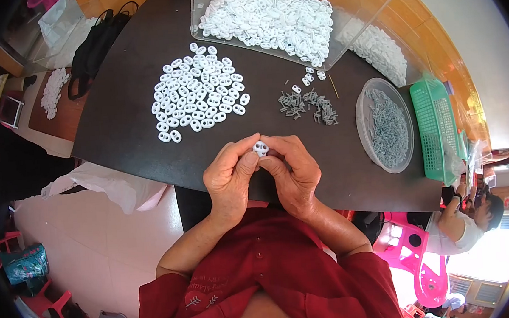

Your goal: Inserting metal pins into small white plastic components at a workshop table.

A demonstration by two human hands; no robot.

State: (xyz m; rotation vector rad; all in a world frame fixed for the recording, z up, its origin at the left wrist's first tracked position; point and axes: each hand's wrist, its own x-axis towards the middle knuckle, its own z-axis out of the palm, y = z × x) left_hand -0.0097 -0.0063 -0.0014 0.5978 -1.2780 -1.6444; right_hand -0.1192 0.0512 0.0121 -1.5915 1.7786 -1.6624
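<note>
Above the table's near edge, my left hand (228, 176) and my right hand (295, 171) meet, thumbs and forefingers closed on a small white plastic piece with holes (260, 148). Fingertips cover part of its rim, and I cannot tell whether it is one part or two put together. Beyond my left hand lies a spread of white oval two-hole pieces (201, 94), some overlapping. Small grey bits (324, 110) lie in loose heaps past my right hand, with a few white pieces (306, 81) behind them.
A clear plastic bin (333, 57) of white pieces stands at the back of the dark table (125, 109). On the right are a round tub (362, 128) of grey bits and a green basket (451, 167). A thin stick (333, 86) lies nearby. Another person (463, 223) sits at far right.
</note>
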